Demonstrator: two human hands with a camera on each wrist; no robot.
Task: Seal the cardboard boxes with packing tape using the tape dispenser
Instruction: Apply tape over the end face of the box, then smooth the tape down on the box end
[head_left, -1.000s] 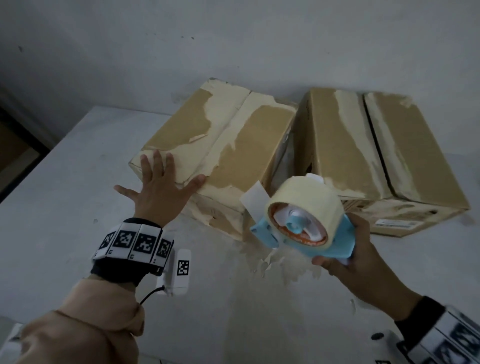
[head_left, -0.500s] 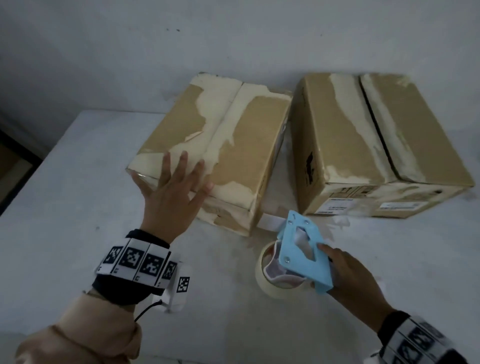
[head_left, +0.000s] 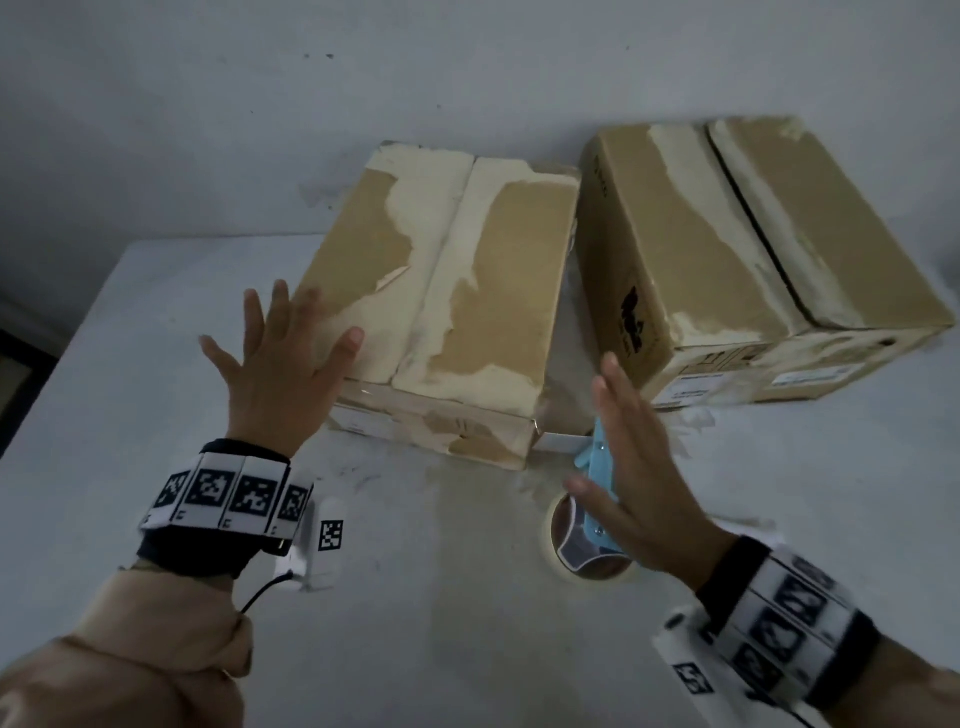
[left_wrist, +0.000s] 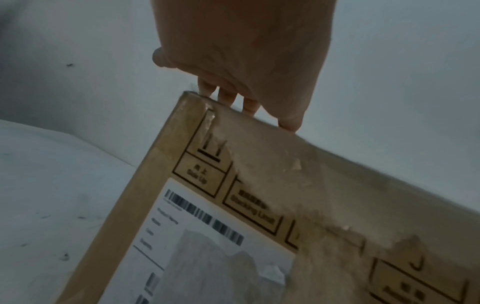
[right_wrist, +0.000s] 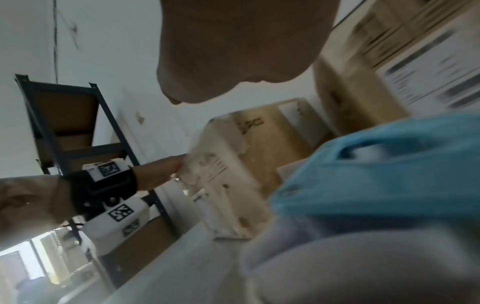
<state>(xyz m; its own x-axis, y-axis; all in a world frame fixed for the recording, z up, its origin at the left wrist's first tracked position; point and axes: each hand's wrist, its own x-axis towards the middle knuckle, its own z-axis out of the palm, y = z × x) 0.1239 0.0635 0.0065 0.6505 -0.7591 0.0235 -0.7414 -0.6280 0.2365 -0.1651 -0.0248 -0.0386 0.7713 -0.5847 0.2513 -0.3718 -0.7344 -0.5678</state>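
Two worn cardboard boxes stand side by side on the white table (head_left: 130, 364), the left box (head_left: 467, 291) and the right box (head_left: 727, 249). Both have pale torn patches along their top seams. My left hand (head_left: 280, 364) is spread flat at the left box's near left corner; in the left wrist view its fingers (left_wrist: 246, 102) reach over the top edge of the left box (left_wrist: 259, 205). The blue tape dispenser (head_left: 597, 467) with its tape roll (head_left: 587, 556) lies on the table in front of the gap between the boxes. My right hand (head_left: 628, 457) hovers over it with straight fingers, holding nothing.
A grey wall runs close behind the boxes. A dark metal shelf (right_wrist: 64, 123) with brown boards stands off to the left of the table. The table's left edge (head_left: 62, 353) drops off beside my left hand.
My right hand lowered the tape dispenser to the table, let go of it and opened above it. My left hand stayed at the left box's corner.
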